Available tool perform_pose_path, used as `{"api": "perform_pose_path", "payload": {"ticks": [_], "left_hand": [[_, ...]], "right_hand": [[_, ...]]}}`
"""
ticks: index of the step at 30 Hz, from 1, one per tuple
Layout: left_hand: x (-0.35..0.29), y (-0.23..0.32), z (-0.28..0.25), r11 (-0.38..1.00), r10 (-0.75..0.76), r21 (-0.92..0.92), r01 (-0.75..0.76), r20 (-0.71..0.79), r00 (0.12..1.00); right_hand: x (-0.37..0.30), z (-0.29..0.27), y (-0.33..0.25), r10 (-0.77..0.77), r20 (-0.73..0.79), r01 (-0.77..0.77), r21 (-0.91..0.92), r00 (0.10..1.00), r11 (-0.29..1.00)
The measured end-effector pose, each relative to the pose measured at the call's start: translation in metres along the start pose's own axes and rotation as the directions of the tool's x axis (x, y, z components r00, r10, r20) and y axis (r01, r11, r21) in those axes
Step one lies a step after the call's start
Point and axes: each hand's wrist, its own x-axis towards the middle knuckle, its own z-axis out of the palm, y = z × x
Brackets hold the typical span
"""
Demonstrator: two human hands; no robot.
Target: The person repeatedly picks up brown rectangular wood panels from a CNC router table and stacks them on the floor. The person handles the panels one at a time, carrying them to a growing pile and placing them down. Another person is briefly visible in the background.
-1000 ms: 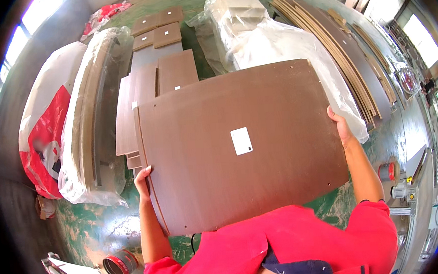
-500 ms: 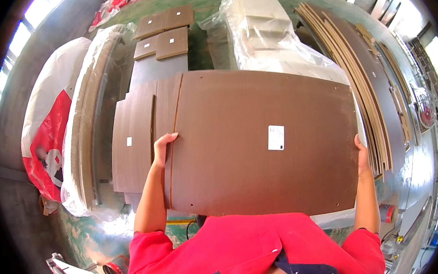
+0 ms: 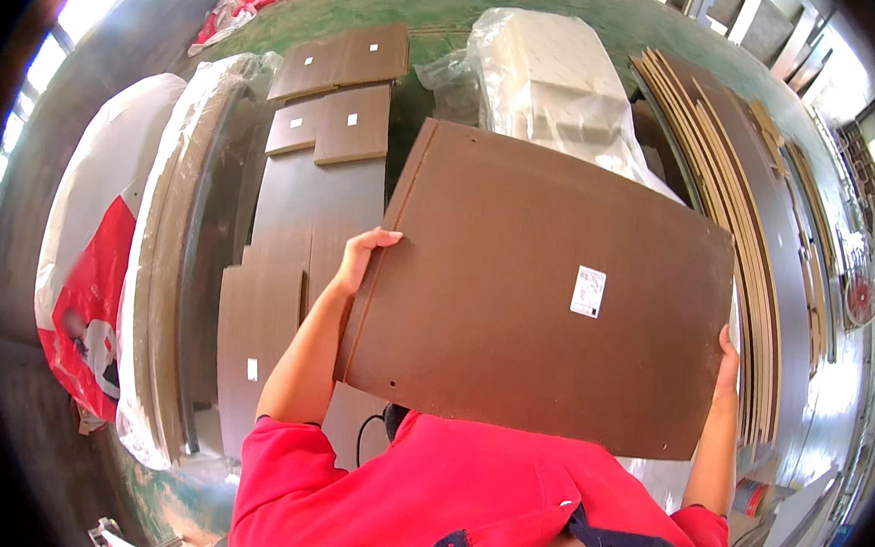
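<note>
A large brown wooden panel (image 3: 489, 300) is held up in front of my body, tilted so its left end is higher. It has a groove near the left edge, small holes near its corners and a white label (image 3: 587, 292). My left hand (image 3: 368, 253) grips the left edge, thumb lying on the face. On the lower right edge, my right hand (image 3: 726, 361) has its thumb showing at the rim. The fingers of both hands are hidden behind the panel.
Brown panels (image 3: 260, 314) lie in stacks to the left, with smaller labelled boards (image 3: 353, 118) farther off. Plastic-wrapped pale pieces (image 3: 551, 76) stand beyond my panel. Long boards (image 3: 724, 206) are piled at the right. Wrapped bundles (image 3: 147, 281) stand far left.
The panel has turned clockwise, its left end rising and its right end dropping. My left hand has moved up and right, my right hand down. Surroundings have shifted slightly in view.
</note>
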Motion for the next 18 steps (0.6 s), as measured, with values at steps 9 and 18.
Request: {"api": "perform_pose_path", "payload": {"ticks": [9, 18], "left_hand": [[0.194, 0.17, -0.06, 0.989, -0.135, -0.06, 0.138, 0.054, 0.989], [0.328, 0.294, -0.108, 0.993, 0.055, -0.1, -0.066, -0.105, 0.993]], "right_hand": [[0.204, 0.177, -0.07, 0.078, -0.032, -0.078, 0.008, 0.996, 0.997], [0.42, 0.293, -0.151, 0.051, 0.044, -0.044, -0.141, 0.998, 0.989]]}}
